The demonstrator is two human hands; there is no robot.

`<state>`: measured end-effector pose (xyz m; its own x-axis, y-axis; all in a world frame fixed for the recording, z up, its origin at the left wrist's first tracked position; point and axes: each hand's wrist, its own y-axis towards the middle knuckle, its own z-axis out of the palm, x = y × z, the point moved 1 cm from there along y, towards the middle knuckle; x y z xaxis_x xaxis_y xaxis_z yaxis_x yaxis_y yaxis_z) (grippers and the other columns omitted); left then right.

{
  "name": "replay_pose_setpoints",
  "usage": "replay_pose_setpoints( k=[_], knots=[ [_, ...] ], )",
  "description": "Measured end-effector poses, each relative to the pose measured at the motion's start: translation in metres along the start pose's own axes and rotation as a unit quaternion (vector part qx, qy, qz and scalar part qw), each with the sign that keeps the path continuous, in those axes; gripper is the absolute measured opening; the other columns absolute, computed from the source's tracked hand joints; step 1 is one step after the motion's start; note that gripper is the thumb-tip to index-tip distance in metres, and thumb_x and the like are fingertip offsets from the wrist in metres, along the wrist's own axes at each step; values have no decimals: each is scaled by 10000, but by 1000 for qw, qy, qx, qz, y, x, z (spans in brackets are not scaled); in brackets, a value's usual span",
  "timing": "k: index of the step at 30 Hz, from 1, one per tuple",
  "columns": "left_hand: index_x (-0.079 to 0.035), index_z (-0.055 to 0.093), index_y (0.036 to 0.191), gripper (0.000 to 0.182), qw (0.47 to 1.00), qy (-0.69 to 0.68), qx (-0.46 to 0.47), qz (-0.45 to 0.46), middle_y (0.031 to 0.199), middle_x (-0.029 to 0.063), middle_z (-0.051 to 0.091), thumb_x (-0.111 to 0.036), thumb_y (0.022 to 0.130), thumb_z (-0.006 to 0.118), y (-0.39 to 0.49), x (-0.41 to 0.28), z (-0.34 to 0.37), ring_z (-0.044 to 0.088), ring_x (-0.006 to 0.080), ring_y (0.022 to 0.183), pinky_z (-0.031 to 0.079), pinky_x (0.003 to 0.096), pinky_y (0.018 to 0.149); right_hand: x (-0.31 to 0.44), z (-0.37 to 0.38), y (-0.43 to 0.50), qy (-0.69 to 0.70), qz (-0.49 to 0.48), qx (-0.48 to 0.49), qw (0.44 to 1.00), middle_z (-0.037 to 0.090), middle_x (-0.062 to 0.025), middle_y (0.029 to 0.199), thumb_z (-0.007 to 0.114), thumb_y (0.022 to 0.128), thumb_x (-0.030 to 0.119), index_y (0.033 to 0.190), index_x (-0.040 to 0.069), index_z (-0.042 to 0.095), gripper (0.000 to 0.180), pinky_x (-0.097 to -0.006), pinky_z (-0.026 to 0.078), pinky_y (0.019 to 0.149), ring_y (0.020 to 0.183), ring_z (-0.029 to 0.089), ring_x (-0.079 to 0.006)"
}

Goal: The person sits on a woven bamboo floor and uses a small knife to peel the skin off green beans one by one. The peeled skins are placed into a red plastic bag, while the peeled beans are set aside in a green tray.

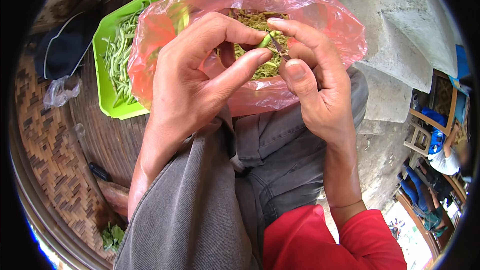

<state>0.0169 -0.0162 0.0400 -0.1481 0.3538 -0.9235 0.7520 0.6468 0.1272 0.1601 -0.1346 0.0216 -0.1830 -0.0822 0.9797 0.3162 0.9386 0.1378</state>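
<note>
Between its thumb and fingertips my left hand [187,71] pinches a green bean pod [265,40]. My right hand [322,90] holds a small dark blade [276,46], probably a knife, which crosses the pod near its end; its handle is hidden in my fingers. Both hands are over the mouth of a pink plastic bag [318,3]. Inside the bag lies a heap of thin yellow-green bean trimmings [264,73]. Left of the bag stands a lime-green plastic tray [98,63] with many green bean pods [122,52], partly covered by the bag.
Dark slats [108,142] form the surface under the tray, beside a woven bamboo wall [45,135]. Clear plastic [62,92], a black object [99,172] and leafy greens [112,236] lie left. Concrete blocks [397,45] rise right; people [444,163] are near a stool [417,138].
</note>
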Motion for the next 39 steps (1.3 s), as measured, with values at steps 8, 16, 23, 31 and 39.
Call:
replay_pose_setpoints(
  k=[8, 16, 23, 31, 39],
  knots=[
    [24, 658, 966, 183, 998, 39, -4, 50, 952, 70, 642, 56, 800, 729, 1, 2, -1, 580, 89, 786, 472, 220, 691, -2, -1, 0, 20, 25, 7, 999, 435, 63, 699, 540, 1014, 281, 1327, 33, 505, 402, -180, 280, 542, 615, 358, -11],
    [13, 660, 880, 150, 988, 118, -24, 96, 900, 65, 647, 56, 765, 747, 1, 0, -3, 577, 97, 688, 470, 229, 611, -4, 7, -5, 139, 79, -16, 987, 620, -46, 1084, 592, 980, 177, 1274, -2, 538, 349, -245, 473, 814, 928, 593, -96],
    [-4, 678, 901, 192, 982, 137, -38, 123, 899, 71, 665, 50, 741, 769, 1, 1, -3, 633, 144, 738, 506, 262, 639, -5, 17, -6, 197, 94, -46, 975, 640, -54, 1095, 605, 980, 197, 1251, 2, 553, 338, -233, 493, 809, 937, 614, -94],
    [-4, 690, 921, 204, 966, 165, -60, 189, 916, 100, 705, 53, 739, 761, 2, -2, -5, 683, 218, 917, 533, 325, 805, 2, 17, -6, 254, 134, -33, 957, 445, 20, 685, 504, 1031, 300, 1281, 62, 525, 346, -162, 262, 431, 490, 331, -11],
    [37, 643, 1024, 252, 983, -1, -31, 180, 1030, 139, 673, 114, 786, 675, -2, 2, -6, 640, 212, 1012, 483, 364, 956, -1, 12, -2, 245, 190, -47, 949, 456, 26, 692, 478, 1040, 321, 1325, 71, 511, 381, -159, 259, 434, 489, 331, -8]
  ],
)
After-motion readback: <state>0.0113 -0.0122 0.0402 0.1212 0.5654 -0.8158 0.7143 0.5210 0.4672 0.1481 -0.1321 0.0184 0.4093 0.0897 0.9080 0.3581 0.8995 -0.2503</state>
